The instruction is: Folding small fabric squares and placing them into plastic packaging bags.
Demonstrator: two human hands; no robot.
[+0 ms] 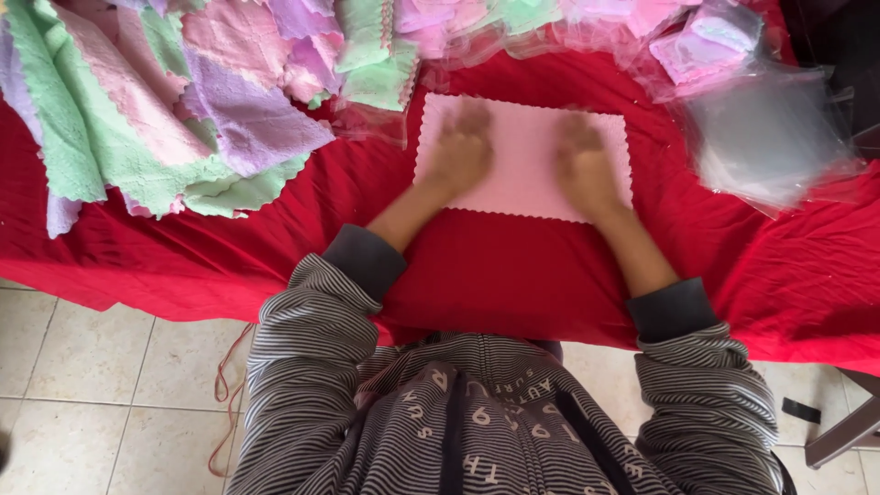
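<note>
Pink scalloped cloth (524, 156) lies flat on the red table cover (495, 266). Left hand (461, 151) and right hand (584, 165) press on it, palms down, apart. Pastel cloths (165, 110) heap at ten o'clock, clear bags (770, 137) at two.

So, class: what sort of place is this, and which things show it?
Probably a small home workshop for packing cloths: a heap of pastel cloths, clear plastic bags, and a red-covered table over tiled floor.

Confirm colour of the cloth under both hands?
Pale pink cloth with scalloped edges, on the red tablecloth; head view.
</note>
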